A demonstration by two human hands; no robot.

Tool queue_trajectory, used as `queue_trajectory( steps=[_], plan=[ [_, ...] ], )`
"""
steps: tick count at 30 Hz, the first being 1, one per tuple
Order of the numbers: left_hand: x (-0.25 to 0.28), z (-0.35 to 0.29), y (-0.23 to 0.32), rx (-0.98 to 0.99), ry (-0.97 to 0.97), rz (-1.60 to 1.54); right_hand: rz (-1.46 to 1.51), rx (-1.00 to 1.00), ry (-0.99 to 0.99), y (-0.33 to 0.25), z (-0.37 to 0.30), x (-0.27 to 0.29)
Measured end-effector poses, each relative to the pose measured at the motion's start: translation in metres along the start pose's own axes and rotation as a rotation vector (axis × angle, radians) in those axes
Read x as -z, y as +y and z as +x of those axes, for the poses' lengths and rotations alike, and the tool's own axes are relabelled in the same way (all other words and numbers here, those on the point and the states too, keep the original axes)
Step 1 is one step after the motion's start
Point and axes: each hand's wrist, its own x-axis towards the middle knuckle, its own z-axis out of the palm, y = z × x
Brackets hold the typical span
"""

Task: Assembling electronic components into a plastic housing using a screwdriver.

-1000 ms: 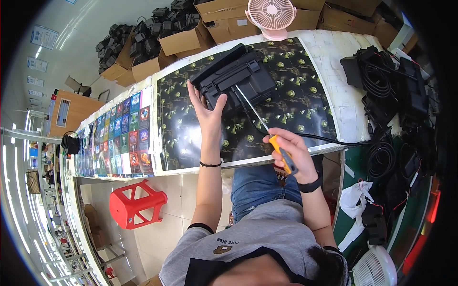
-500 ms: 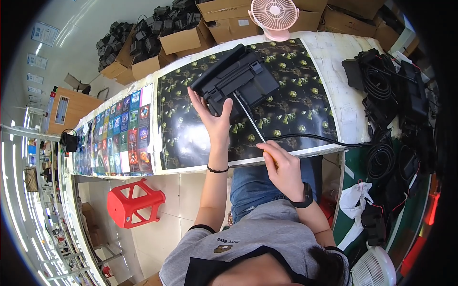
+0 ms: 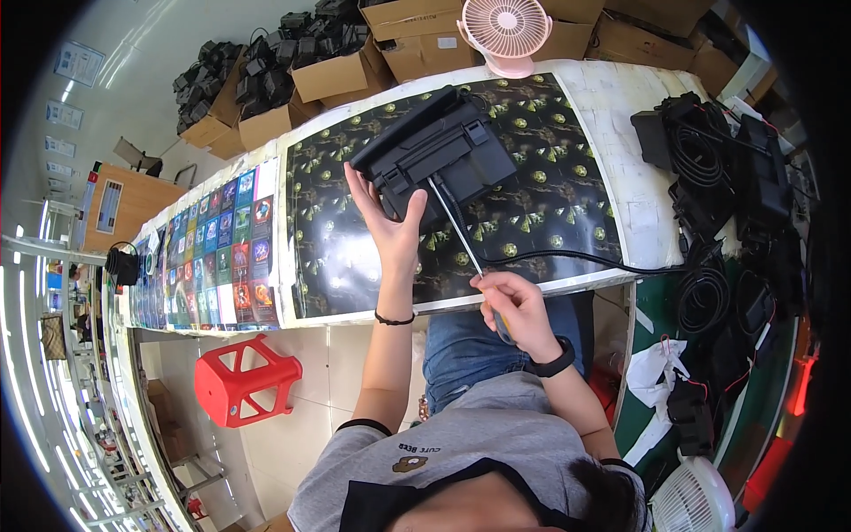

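Note:
A black plastic case (image 3: 483,160) with its lid raised rests tilted on the dark patterned mat (image 3: 567,199). My left hand (image 3: 390,235) grips the case's near left corner, its fingers along the left side and its thumb at the near edge. My right hand (image 3: 519,310) is closed around the handle of a long screwdriver (image 3: 458,229), most of the handle hidden in the palm. The screwdriver's thin metal shaft slants up to the near side of the case, where its tip is hidden. A black cable (image 3: 567,254) runs from the case off to the right.
Black cables and cased devices (image 3: 700,160) are heaped at the right of the table. A pink fan (image 3: 505,35) stands at the far edge, before cardboard boxes (image 3: 332,80). Colourful cards (image 3: 226,239) cover the left side; a red stool (image 3: 248,381) stands below.
My right hand has turned on the screwdriver handle and shifted slightly left and toward me. My left hand keeps its hold on the case, and the whole view has drifted slightly.

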Motion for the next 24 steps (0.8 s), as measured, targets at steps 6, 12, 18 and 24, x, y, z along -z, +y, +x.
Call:
queue_trajectory(
  steps=[6,12,18,24],
  plan=[
    [-0.004,-0.003,-0.002,-0.030,0.011,-0.028,0.457,-0.220,-0.029,-0.025,-0.007,0.003],
    [0.015,-0.002,-0.003,0.048,0.082,-0.086,-0.998,0.320,0.472,-0.094,-0.048,0.043],
    [0.041,-0.012,0.005,0.184,0.114,-0.248,-1.578,0.130,1.276,-0.119,-0.079,0.131],
    [0.074,-0.026,0.011,0.154,0.164,-0.157,-1.656,-0.105,1.366,-0.116,-0.096,0.149]
  ],
)
